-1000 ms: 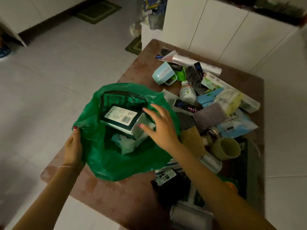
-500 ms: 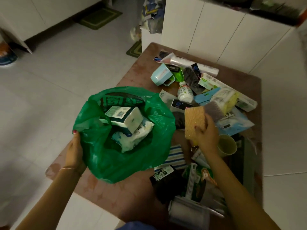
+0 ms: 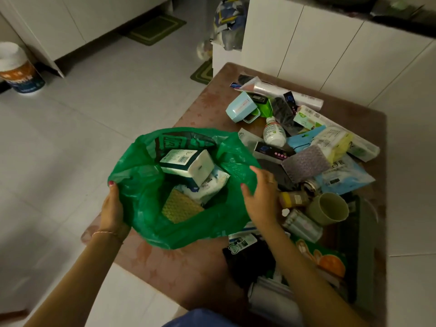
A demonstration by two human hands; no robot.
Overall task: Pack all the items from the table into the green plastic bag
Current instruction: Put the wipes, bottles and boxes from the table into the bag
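Note:
The green plastic bag (image 3: 146, 197) lies open on the left part of the brown table (image 3: 193, 270). Inside it are a white boxed pack (image 3: 186, 165), a white soft packet (image 3: 210, 185) and a tan waffle sponge (image 3: 180, 206). My left hand (image 3: 113, 206) grips the bag's left rim. My right hand (image 3: 259, 197) rests at the bag's right rim with fingers spread and nothing in it. Several loose items lie right of the bag: a white bottle (image 3: 273, 133), a grey sponge (image 3: 305, 164), a green cup (image 3: 329, 208), a light blue box (image 3: 240, 108).
White cabinets (image 3: 330, 50) stand behind the table. At the near right lie a black packet (image 3: 250, 260), a pack with an orange print (image 3: 328, 260) and a dark flat tray (image 3: 363, 244). Tiled floor lies to the left, with a white bucket (image 3: 18, 69) far left.
My right hand lifted the tan sponge from the pile, dropped it into the bag and now sits empty at the bag's right rim. My left hand kept hold of the left rim.

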